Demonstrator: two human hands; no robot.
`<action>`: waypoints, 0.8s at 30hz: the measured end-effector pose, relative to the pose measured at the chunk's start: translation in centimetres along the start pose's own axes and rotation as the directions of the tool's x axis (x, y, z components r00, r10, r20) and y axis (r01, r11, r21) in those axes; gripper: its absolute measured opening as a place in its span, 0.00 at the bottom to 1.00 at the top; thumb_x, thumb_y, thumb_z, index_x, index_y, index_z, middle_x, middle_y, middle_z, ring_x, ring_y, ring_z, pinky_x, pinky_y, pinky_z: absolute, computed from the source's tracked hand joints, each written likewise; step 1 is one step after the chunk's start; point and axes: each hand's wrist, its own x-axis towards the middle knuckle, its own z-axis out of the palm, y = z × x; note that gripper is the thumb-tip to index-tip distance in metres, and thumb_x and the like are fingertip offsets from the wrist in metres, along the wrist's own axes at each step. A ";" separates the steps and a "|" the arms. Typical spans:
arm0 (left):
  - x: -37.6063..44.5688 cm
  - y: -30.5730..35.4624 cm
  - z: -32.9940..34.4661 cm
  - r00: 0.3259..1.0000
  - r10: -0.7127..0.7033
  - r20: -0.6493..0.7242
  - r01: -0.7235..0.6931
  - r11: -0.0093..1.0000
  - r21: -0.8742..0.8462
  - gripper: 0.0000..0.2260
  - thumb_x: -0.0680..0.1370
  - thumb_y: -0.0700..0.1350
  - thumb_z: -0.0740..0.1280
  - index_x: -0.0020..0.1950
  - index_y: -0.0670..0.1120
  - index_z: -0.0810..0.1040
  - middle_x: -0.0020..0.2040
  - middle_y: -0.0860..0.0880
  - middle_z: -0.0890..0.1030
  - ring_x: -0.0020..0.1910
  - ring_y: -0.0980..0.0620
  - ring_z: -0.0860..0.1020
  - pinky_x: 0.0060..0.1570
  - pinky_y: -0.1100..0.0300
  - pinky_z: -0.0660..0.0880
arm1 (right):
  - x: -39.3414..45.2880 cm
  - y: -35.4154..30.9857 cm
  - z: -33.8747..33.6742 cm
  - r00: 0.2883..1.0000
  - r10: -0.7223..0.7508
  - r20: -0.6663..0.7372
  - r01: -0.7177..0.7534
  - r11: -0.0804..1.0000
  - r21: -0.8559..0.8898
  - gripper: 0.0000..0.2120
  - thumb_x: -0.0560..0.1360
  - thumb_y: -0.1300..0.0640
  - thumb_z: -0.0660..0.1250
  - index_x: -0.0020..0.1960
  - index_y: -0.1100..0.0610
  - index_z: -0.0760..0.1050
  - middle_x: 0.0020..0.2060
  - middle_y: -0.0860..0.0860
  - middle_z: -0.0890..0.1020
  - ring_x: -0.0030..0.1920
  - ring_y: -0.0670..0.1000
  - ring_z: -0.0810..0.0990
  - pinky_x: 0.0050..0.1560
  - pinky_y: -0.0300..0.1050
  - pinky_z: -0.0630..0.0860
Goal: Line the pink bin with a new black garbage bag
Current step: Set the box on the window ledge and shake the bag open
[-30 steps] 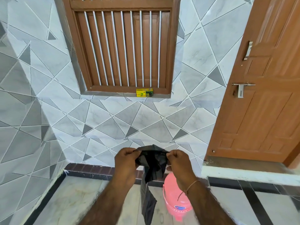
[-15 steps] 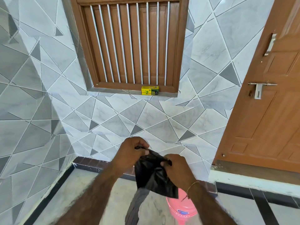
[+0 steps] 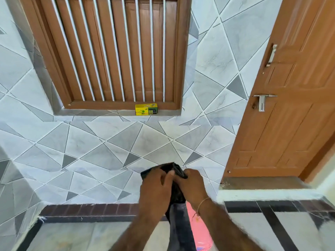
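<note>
Both hands, left (image 3: 155,189) and right (image 3: 193,187), have fingers clamped on the bunched top of the black bag (image 3: 178,211), hanging over the pink bin (image 3: 200,230) on the floor. Thin, limp, slippery film; grip at the mouth edge.

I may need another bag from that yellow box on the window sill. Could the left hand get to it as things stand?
Probably not yet. The left hand grips the black bag together with the right hand, so it is busy. The yellow box sits higher up on the sill with nothing in front of it, so a freed hand might reach it.

Two hands (image 3: 172,187), one bag (image 3: 178,221), one bin (image 3: 200,230)
</note>
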 end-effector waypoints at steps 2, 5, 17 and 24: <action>1.9 -1.3 0.4 0.985 -0.125 0.121 0.137 0.986 -0.097 0.15 0.79 0.58 0.60 0.35 0.55 0.73 0.34 0.59 0.75 0.38 0.53 0.76 0.44 0.60 0.72 | 0.3 -0.3 0.9 1.000 -0.017 0.006 0.017 1.000 0.019 0.21 0.67 0.48 0.73 0.23 0.54 0.66 0.22 0.48 0.70 0.30 0.50 0.68 0.33 0.44 0.67; 4.3 -2.5 0.1 0.972 -0.157 0.176 0.205 0.934 -0.293 0.13 0.78 0.48 0.65 0.35 0.47 0.81 0.35 0.51 0.82 0.38 0.49 0.79 0.40 0.57 0.73 | 0.1 -0.5 1.9 0.975 -0.110 0.192 0.130 0.987 -0.096 0.17 0.73 0.53 0.69 0.27 0.52 0.69 0.26 0.47 0.74 0.32 0.49 0.71 0.36 0.45 0.69; 7.3 -0.8 1.8 0.974 -0.148 0.174 0.211 0.878 -0.431 0.08 0.70 0.34 0.74 0.34 0.45 0.82 0.35 0.56 0.83 0.32 0.61 0.81 0.32 0.72 0.74 | 2.9 0.3 -0.9 0.906 0.138 0.401 -0.325 0.833 0.447 0.10 0.78 0.54 0.65 0.40 0.55 0.80 0.37 0.53 0.80 0.36 0.50 0.76 0.37 0.43 0.73; 8.1 -0.9 3.4 0.956 -0.257 0.141 0.293 0.862 -0.414 0.13 0.73 0.32 0.68 0.39 0.50 0.83 0.39 0.51 0.85 0.40 0.52 0.82 0.39 0.64 0.79 | 4.9 2.6 -2.4 0.949 0.249 0.193 -0.312 0.823 0.474 0.12 0.78 0.57 0.64 0.38 0.56 0.80 0.36 0.53 0.81 0.37 0.51 0.74 0.33 0.40 0.69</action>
